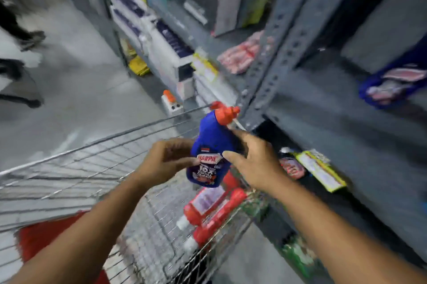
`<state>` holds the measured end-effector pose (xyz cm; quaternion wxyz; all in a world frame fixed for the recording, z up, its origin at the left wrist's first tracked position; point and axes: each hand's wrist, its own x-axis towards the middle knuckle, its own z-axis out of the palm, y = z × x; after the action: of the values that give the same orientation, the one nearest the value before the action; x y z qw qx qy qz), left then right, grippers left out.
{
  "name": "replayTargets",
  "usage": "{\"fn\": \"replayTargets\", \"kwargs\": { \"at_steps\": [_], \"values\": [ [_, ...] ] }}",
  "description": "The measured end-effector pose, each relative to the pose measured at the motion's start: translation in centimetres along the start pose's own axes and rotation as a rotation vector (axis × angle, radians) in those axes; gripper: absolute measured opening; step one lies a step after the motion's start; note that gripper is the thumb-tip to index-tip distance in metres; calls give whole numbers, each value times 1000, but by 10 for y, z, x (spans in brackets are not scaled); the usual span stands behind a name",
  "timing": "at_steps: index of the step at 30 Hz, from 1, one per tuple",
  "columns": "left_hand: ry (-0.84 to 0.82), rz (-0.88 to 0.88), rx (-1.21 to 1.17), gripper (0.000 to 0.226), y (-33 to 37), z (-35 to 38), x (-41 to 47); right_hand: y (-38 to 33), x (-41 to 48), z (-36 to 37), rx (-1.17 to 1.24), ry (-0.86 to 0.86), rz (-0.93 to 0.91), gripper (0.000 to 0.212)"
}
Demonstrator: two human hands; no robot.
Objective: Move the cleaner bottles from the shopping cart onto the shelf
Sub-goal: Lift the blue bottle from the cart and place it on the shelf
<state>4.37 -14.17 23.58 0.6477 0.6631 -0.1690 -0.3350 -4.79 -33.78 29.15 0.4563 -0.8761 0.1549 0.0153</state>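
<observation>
A blue cleaner bottle (213, 145) with a red cap and a Harpic label is held upright above the wire shopping cart (111, 156). My left hand (168, 161) grips its left side at the label. My right hand (256, 161) rests on its right side, fingers spread across the body. Two red cleaner bottles (212, 212) with white caps lie in the cart's right corner below. The grey metal shelf (323, 126) stands to the right; another blue bottle (392, 82) lies on its upper level. The picture is blurred by motion.
A perforated grey upright post (272, 62) stands just right of the held bottle. Yellow price tags (321, 168) hang on the shelf edge. White boxes (166, 45) and pink packs (242, 52) fill the shelves further along. A person's legs (20, 31) are on the aisle floor at left.
</observation>
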Motion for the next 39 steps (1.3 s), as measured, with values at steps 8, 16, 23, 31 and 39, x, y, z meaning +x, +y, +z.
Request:
{"fn": "replayTargets", "kwargs": {
  "at_steps": [8,16,23,31,39],
  "values": [
    [-366,372,76,36,134,172,41,-8,-108,-168,29,611,-165,55],
    [-448,396,176,42,129,294,97,56,-139,-236,-193,809,-8,49],
    [-409,317,207,39,109,316,121,89,-137,-243,-191,826,74,50],
    [-154,322,128,39,108,255,102,78,-160,-207,-298,1080,-112,49],
    [455,-87,111,8,-11,41,37,62,-77,-89,-322,107,-285,23]
  ]
}}
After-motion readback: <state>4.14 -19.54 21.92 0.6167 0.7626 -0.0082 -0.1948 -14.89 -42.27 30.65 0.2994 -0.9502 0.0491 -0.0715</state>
